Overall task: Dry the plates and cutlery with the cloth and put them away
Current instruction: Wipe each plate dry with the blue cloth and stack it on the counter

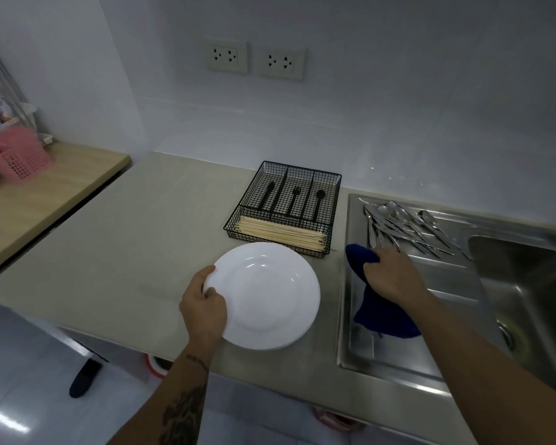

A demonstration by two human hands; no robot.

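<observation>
Writing, brands: none legible anywhere.

Plates: one white plate, face up over the beige worktop, just in front of the tray; whether it rests on the surface or is lifted cannot be told.

Left hand: grips the plate's left rim, thumb on top, fingers hidden beneath.

Cloth: one, dark blue, on the steel draining board, partly covered by the forearm.

Right hand: fingers curled over the cloth, grasping it.

Loose cutlery: a silver heap at the back of the draining board, overlapping; count uncertain.

Black wire tray: four compartments; one black knife, one fork, one spoon, plus a bundle of wooden chopsticks, uncounted.

Wall sockets: two double plates.

Pink basket: far left, contents blurred.

Sink basin: cut off at the right edge.
</observation>
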